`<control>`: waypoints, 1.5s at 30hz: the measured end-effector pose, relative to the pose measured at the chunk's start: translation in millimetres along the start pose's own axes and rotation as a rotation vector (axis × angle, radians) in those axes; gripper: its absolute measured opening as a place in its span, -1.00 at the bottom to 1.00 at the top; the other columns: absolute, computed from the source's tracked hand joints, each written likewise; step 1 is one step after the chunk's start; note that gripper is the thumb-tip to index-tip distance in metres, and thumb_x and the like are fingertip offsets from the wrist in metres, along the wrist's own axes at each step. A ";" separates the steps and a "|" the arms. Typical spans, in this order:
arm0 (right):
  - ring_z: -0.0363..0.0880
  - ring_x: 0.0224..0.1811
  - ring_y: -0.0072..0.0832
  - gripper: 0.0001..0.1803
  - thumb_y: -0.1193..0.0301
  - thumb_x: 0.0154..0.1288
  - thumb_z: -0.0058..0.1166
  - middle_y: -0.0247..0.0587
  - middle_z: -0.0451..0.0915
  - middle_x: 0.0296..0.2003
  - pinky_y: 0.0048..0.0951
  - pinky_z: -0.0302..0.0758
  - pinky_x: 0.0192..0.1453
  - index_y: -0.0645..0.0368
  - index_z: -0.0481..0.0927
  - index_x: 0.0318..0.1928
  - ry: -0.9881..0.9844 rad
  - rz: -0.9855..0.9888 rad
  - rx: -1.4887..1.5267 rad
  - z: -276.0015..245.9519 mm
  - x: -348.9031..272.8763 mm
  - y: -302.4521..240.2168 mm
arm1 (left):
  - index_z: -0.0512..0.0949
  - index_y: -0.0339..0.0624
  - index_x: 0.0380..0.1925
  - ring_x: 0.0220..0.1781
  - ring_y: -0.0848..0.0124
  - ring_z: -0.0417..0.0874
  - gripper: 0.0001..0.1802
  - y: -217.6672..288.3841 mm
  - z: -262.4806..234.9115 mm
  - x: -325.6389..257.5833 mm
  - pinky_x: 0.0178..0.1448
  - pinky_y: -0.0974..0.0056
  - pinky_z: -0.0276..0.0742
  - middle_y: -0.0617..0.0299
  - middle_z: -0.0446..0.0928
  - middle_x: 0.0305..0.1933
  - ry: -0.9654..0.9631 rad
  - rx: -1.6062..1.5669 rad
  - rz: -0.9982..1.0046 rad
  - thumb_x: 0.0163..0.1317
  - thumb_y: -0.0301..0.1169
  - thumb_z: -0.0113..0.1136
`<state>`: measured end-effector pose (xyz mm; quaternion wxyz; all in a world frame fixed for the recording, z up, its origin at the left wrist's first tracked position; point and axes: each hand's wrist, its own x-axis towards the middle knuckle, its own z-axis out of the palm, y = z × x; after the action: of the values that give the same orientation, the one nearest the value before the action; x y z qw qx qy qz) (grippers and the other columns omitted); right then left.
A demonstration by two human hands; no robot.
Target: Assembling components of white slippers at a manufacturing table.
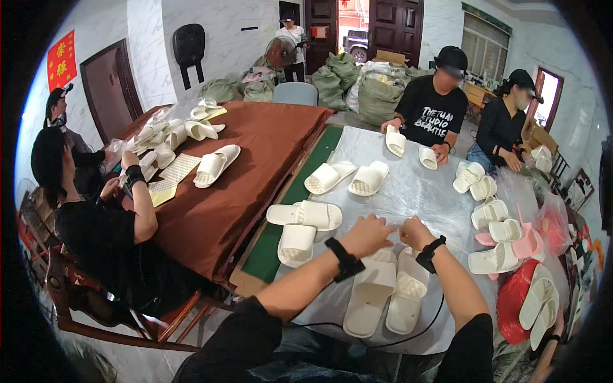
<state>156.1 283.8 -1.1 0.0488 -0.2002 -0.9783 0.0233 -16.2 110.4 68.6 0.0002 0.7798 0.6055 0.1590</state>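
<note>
My left hand (pixel 367 234) is over the plastic-covered table, its fingers pointing right and partly spread, with nothing visible in them. Close beside it, my right hand (pixel 416 233) is closed, fingers curled in; anything inside is hidden or too small to name. Just below both hands, nearer me, lie two cream slippers side by side, a left one (pixel 369 299) and a right one (pixel 407 293). Neither hand appears to grip them. Left of my left hand, one cream slipper (pixel 297 244) touches a pair of slippers (pixel 319 216) lying crosswise.
More slippers (pixel 369 177) lie farther back, and several line the right edge with pink slippers (pixel 529 241) and a red bundle (pixel 513 306). A dark cable (pixel 421 332) runs near me. Co-workers handle slippers across the table and at the brown-covered table (pixel 255 153).
</note>
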 end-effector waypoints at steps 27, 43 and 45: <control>0.58 -0.38 -0.30 -0.83 0.40 0.11 0.12 -0.10 0.60 -0.45 -0.32 0.48 -0.27 0.20 0.56 -0.28 0.236 0.381 0.615 -27.4 3.8 17.6 | 0.63 -0.06 -0.47 0.01 0.06 0.47 -0.90 -57.0 95.3 109.2 0.18 0.07 0.29 0.17 0.58 -0.25 0.314 -0.202 0.201 -0.06 -0.46 0.32; 0.44 -0.41 -0.66 -0.85 0.43 0.15 0.20 -0.43 0.53 -0.49 -0.55 0.39 -0.32 0.26 0.57 -0.42 0.249 0.284 0.564 -194.4 -75.5 61.4 | 0.66 -0.17 -0.28 -0.16 0.03 0.53 -0.71 -79.2 144.7 123.5 -0.04 0.14 0.44 -0.04 0.53 -0.29 0.212 -0.362 0.119 0.05 -0.63 0.02; 0.30 -0.52 -0.76 -0.89 0.34 0.22 0.14 -0.60 0.40 -0.52 -0.66 0.24 -0.45 0.10 0.59 -0.32 0.407 0.472 0.688 -227.8 -95.1 46.6 | 0.66 -0.19 -0.26 -0.15 0.02 0.54 -0.78 -83.8 141.9 119.3 -0.03 0.14 0.45 -0.05 0.54 -0.25 0.252 -0.408 0.112 0.12 -0.55 0.08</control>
<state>285.2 295.0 214.1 0.2970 -0.3901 -0.8119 0.3171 -34.2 272.7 -52.7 0.0734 0.7699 0.5119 0.3738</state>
